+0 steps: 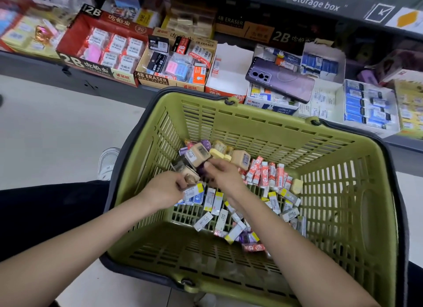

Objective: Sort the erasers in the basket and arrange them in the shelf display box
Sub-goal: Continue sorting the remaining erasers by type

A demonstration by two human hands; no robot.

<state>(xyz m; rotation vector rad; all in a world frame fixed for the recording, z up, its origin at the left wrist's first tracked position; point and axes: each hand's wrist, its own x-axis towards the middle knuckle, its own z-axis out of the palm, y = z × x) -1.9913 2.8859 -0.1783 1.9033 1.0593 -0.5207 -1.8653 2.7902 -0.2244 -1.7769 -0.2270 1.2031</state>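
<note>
Down in the green basket (251,121), the left hand (166,191) grips a stack of tan erasers (198,156), the right hand (225,177) pinching its top; overloaded, it may topple among the sleeved erasers (270,172)

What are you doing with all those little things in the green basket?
A person is sorting erasers. Both hands are in the green basket. The left hand holds a small bunch of erasers. The right hand reaches to the tan erasers; its hold is unclear. Many loose erasers lie on the basket floor. The display boxes wait behind.
</note>
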